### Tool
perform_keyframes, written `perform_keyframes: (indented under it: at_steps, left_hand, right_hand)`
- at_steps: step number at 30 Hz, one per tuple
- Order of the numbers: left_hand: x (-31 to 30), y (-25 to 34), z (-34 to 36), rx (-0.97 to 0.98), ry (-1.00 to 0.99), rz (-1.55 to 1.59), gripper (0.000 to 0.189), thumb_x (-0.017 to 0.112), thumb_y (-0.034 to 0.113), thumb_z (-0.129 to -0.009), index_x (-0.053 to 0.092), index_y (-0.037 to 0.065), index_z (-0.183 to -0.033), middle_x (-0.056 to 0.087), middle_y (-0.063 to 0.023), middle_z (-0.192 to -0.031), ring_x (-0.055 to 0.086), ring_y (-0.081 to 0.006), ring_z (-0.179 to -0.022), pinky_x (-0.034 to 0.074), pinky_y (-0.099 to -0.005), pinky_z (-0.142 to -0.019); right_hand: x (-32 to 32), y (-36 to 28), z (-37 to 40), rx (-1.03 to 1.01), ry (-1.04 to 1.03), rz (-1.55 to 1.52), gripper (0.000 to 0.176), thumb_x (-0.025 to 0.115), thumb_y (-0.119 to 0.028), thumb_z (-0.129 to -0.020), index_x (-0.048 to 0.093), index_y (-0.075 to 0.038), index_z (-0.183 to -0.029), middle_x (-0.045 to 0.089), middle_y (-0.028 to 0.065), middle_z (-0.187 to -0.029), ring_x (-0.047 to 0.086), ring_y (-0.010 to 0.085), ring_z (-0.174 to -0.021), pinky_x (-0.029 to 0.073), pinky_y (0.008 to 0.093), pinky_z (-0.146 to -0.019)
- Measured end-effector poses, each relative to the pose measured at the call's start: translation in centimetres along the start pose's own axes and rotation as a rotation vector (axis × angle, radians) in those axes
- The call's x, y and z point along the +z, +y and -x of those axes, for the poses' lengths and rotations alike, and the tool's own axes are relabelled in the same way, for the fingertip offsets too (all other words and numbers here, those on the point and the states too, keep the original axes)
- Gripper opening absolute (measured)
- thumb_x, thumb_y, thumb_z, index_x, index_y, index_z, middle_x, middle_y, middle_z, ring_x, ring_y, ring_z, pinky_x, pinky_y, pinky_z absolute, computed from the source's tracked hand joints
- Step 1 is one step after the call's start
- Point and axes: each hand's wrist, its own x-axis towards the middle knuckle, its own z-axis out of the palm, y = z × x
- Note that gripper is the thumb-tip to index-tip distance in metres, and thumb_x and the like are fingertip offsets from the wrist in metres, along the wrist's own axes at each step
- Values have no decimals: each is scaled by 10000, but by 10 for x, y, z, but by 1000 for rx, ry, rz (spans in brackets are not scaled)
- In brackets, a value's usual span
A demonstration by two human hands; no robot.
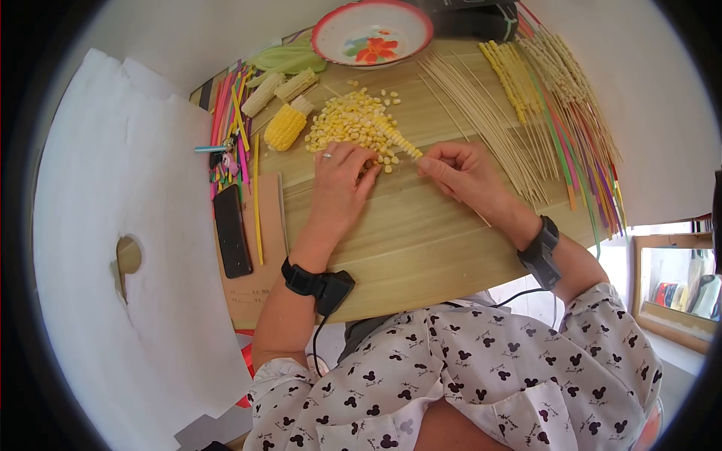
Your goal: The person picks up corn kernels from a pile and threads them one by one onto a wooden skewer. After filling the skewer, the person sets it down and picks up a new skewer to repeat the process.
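My right hand [462, 173] is closed around a thin wooden skewer [482, 219], whose bare end sticks out below my palm. Yellow corn kernels [402, 141] are threaded in a row along its upper part, which points up and left over the loose pile. At the lower edge of the corn kernel pile [350, 120], my left hand [344, 177] has its fingers curled, with thumb and index finger drawn together. Whatever sits between those fingertips is too small to make out. A partly stripped corn cob [286, 128] lies left of the pile.
Stripped cobs [263, 94] and green husks [289, 56] lie behind. An enamel basin [372, 34] stands at the back. Bare skewers [489, 124] and kernel-covered skewers [508, 75] lie right. A phone [232, 231], cardboard [271, 203] and coloured strips [223, 113] are left.
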Motion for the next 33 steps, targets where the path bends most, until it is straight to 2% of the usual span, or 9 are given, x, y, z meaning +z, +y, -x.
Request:
perform_keyframes:
  at_steps: [4,9,23,28,31,33]
  left_hand:
    - [0,-3,1,-15,-2,21,130,690,70,-751,618,49,-856,593,-67,-855,530,-254,-848,392,-356,-777]
    - [-2,-4,0,57,0,15,126,693,68,-744,615,39,-839,598,-68,-813,536,-255,-822,405,-360,-773]
    - [-5,-4,0,71,-5,4,119,688,88,-766,619,39,-850,597,-72,-819,540,-253,-831,403,-357,-780]
    - [-3,-6,1,70,22,13,112,686,83,-770,618,37,-846,594,-80,-814,539,-258,-833,405,-355,-771]
    - [-2,-7,1,2,33,82,100,678,70,-790,624,29,-862,591,-84,-801,554,-238,-775,432,-337,-709]
    - [0,-10,2,-114,109,220,85,660,58,-820,632,22,-891,597,-79,-796,566,-188,-717,450,-291,-648]
  right_hand:
    - [0,0,-1,4,-13,11,204,602,-188,-925,600,-35,-790,468,-81,-564,358,-11,-486,251,179,-433]
    - [1,-4,1,31,-28,23,202,604,-194,-924,604,-38,-796,469,-83,-571,360,-12,-490,255,176,-437]
    - [1,1,0,51,-57,50,184,607,-184,-922,612,-39,-810,481,-88,-605,370,-15,-522,271,172,-455]
    - [2,5,0,38,-73,95,162,613,-163,-916,625,-31,-822,510,-92,-649,409,-15,-577,316,167,-491]
    - [2,5,0,49,-84,115,166,612,-167,-915,625,-26,-828,513,-89,-656,418,-12,-588,327,169,-499]
    - [2,4,1,42,-89,121,173,609,-172,-916,624,-24,-827,514,-89,-657,416,-12,-588,324,170,-497]
